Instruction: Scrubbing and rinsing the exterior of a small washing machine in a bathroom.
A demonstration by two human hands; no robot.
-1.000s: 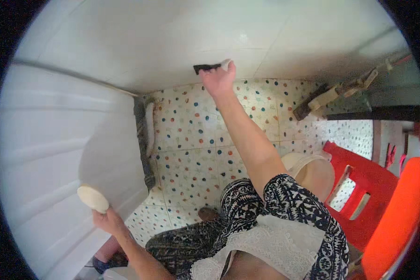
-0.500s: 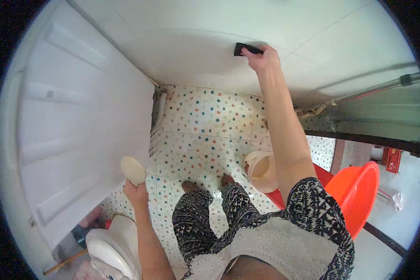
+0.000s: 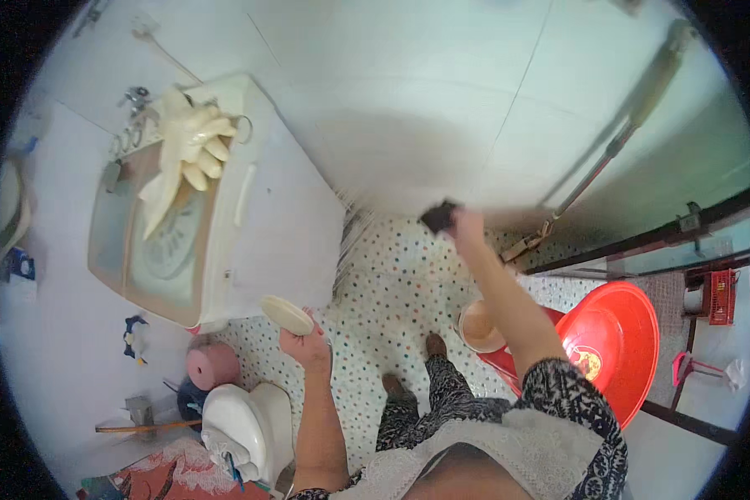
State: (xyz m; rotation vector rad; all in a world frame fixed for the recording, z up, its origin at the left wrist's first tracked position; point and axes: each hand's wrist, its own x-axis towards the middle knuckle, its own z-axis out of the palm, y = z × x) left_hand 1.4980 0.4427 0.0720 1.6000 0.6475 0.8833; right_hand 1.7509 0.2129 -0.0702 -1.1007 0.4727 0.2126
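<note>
My right hand (image 3: 468, 227) is closed on a small black pad (image 3: 440, 217), both smeared by motion. The pad shows in front of the lower white wall (image 3: 408, 142); whether it touches the wall I cannot tell. Lower on the left, my left hand (image 3: 307, 340) grips a round, shallow cream-coloured disc (image 3: 287, 316), tilted, like a lid or small dish. The disc is close to the side of a white twin-tub washing machine (image 3: 287, 208). A pair of cream rubber gloves (image 3: 193, 137) lies over the machine's top.
A mop (image 3: 612, 148) leans against the wall at right. Beside my right forearm are a pale bucket (image 3: 478, 327) and a large red basin (image 3: 629, 333). A white toilet (image 3: 235, 421) and a pink bin-like cylinder (image 3: 212, 365) stand lower left. Speckled tiles (image 3: 392, 275) cover the floor.
The view has swung left, bringing the washing machine top and gloves into sight. My right hand with the black pad has come down from higher on the wall. My left hand still holds the disc.
</note>
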